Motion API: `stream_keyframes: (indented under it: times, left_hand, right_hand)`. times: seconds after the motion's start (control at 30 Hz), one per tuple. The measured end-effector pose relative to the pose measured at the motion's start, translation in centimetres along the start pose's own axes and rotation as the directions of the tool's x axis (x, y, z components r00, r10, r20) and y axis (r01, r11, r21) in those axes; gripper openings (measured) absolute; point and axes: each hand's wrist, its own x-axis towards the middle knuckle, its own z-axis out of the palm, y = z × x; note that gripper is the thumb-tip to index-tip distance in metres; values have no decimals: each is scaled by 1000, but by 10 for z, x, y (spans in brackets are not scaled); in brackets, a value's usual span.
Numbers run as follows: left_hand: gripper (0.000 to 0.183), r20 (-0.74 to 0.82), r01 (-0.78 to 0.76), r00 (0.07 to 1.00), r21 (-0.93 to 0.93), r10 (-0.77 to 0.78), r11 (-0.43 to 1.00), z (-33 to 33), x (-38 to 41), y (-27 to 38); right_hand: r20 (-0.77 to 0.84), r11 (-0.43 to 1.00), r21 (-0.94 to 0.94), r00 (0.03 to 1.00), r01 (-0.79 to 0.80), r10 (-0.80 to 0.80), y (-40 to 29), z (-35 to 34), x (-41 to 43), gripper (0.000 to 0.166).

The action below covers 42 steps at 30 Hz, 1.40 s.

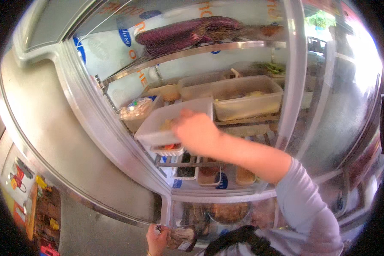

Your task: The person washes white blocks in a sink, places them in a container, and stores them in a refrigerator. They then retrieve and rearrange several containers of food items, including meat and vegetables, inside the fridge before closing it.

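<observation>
My right hand [198, 131] is over a translucent plastic bin [160, 134] on a fridge shelf, its blurred fingers at the bin's open top, near some yellowish food. Whether the fingers grip the food or the wall cannot be told. Low in the view, outside the fridge, my left hand [157, 238] is closed on the gathered neck of a clear plastic bag [181, 238] with brownish contents and a label. A second translucent bin [248, 107] holding pale yellow food stands to the right of the first. A bin with a bag of pale pieces [137, 108] is on the left.
Long eggplants [185, 33] lie on the upper metal-edged shelf [192, 54]. Small containers [186, 172] with dark and reddish food sit lower down. A white door frame post [296, 73] rises at the right; the fridge's lower rim [224, 196] crosses below. Stainless panels [67, 128] stand at the left.
</observation>
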Motion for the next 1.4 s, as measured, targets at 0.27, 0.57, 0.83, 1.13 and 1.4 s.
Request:
stream_keyframes:
  times: [0.27, 0.57, 0.83, 1.13, 1.4]
  left_hand:
    - [71, -354, -324, 928, -619, 114, 715, -52, 0, 120]
    - [40, 126, -203, 955, -380, 268, 902, -11, 23, 166]
    - [24, -217, -338, 933, -239, 289, 910, 40, 10, 145]
    - [21, -484, -220, 869, -194, 102, 956, 62, -31, 92]
    - [20, -517, -112, 856, -222, -19, 968, 69, -43, 72]
  right_hand:
    - [84, 936, 281, 966, 212, -244, -39, -55, -123, 16]
    - [156, 935, 345, 977, 86, -148, -71, -13, -223, 20]
    - [46, 563, 170, 577, -809, 815, -1, -33, -269, 27]
    - [292, 591, -104, 543, -800, 787, 52, -9, -272, 34]
    - [380, 768, 14, 714, -640, 588, 19, 40, -229, 22]
